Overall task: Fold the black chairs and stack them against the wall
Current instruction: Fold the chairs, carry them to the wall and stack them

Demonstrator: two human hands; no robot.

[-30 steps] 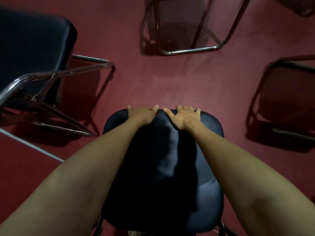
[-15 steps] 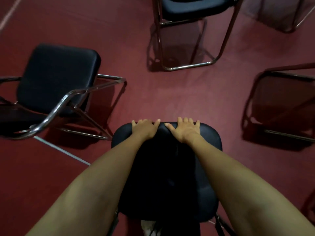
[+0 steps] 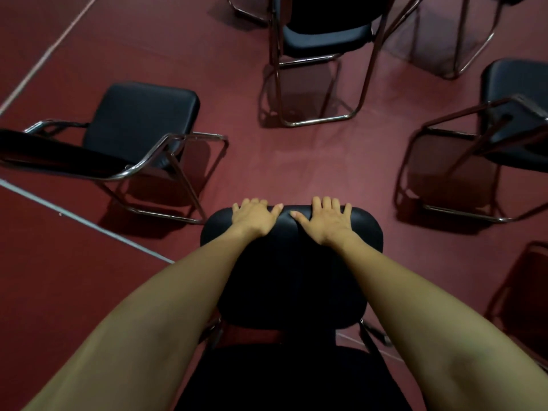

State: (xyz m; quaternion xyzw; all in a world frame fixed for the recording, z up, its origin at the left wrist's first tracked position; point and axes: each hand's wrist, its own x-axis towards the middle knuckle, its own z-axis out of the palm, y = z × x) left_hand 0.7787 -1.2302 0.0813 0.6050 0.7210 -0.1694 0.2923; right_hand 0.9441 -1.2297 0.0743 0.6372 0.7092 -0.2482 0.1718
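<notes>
Directly below me stands a black padded chair with a chrome frame; its seat (image 3: 292,277) points away from me and its backrest (image 3: 290,381) lies at the bottom of the view. My left hand (image 3: 255,216) and my right hand (image 3: 324,222) lie side by side on the seat's far edge. The fingers of both hands curl over that edge, so their tips are hidden, and the thumbs rest on top. Both forearms reach over the backrest.
More black chairs stand unfolded on the dark red floor: one at the left (image 3: 139,123), one straight ahead (image 3: 326,34), one at the right (image 3: 516,114). A chrome frame (image 3: 527,292) shows at the lower right. White floor lines (image 3: 89,223) run at the left.
The view has lifted and pulled back, so more of the surrounding chairs and my chair's backrest show. Both hands keep their hold on the seat's far edge.
</notes>
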